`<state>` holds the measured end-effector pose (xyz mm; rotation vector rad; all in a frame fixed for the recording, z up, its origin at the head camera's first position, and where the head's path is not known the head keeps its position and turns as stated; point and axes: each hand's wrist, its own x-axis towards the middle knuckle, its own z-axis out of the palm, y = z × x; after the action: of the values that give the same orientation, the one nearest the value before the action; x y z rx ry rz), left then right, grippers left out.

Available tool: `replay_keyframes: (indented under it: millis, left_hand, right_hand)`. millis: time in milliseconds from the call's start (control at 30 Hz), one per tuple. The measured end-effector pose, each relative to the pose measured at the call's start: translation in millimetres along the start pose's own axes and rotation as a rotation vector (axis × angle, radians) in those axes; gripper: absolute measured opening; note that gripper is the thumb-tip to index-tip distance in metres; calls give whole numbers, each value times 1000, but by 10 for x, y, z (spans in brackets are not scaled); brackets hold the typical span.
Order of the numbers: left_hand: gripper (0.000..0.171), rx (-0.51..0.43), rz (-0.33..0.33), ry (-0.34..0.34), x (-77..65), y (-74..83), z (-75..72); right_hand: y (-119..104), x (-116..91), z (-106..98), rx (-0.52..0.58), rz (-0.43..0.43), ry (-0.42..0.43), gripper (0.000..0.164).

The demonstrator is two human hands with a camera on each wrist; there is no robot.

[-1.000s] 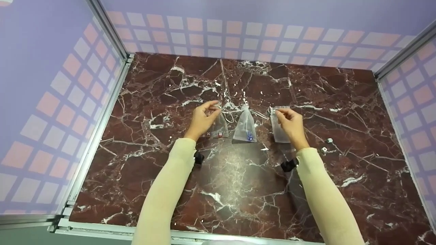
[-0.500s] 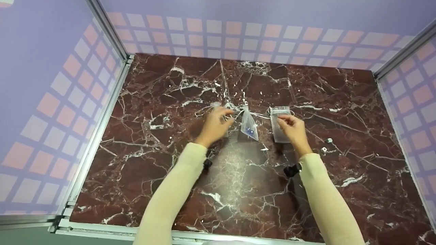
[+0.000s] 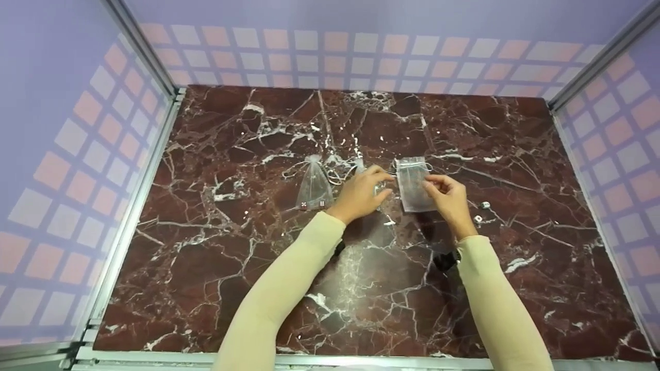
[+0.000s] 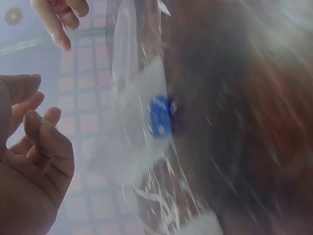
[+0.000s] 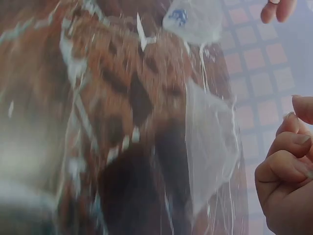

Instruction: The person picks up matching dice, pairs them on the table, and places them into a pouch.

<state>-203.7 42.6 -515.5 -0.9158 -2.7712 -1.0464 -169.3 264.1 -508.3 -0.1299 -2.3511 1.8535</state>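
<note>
My left hand (image 3: 358, 193) hovers over the middle of the marble surface, thumb and fingers apart and holding nothing. Beneath it, mostly hidden in the head view, is a gathered sheer drawstring bag with blue dice (image 4: 159, 116) inside. My right hand (image 3: 448, 201) hangs with loosely bent fingers beside a flat white drawstring bag (image 3: 415, 193); its fingertips overlap that bag's right edge in the head view. The right wrist view has the same bag (image 5: 210, 147) apart from the curled fingers. Left of my left hand lies another gathered bag (image 3: 314, 180) with red dice (image 3: 303, 205).
Two white dice (image 3: 484, 205) lie on the marble tabletop (image 3: 206, 288) to the right of my right hand. Tiled-pattern panels (image 3: 337, 51) with metal edge rails enclose the back and sides. White cords (image 3: 335, 178) trail between the bags.
My left hand has moved right, from the red-dice bag across the blue-dice bag toward the flat bag. My right hand has drawn back slightly from the flat bag's top. The head view has shifted slightly.
</note>
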Motion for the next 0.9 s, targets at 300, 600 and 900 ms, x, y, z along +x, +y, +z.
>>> replay_keyframes:
  millis: [300, 600, 900]
  left_hand:
    - [52, -22, -54, -89, 217, 88, 269]
    - [67, -9, -178, -272, 346, 104, 539]
    - [69, 119, -164, -347, 461, 100, 636]
  right_hand:
    - [112, -95, -247, -36, -4, 14, 25]
    - [521, -203, -612, -220, 17, 91, 33]
    - [783, -296, -956, -363, 43, 100, 34]
